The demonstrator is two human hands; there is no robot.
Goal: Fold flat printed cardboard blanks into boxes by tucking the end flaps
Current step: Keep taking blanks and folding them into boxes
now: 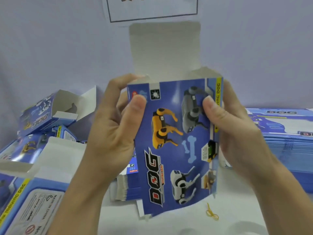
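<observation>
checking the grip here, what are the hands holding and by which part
Both hold one printed box blank near its top: left hand on the left edge, right hand on the right edge, thumbs on the printed face.

Held box (176,143), between both thumbs: "DOG" in big red-black letters on the blue face; small red line beside it, unreadable. Yellow strip by the right hand (237,133): "...VING DOG".

Box below the left hand (108,126), at bottom left (28,206): yellow strip "MOVING DOG", label "MADE IN CHINA".

Flat stack (284,133) beyond the right hand: "DOG".

Wall sign (152,9), above: cut off, unreadable.
</observation>
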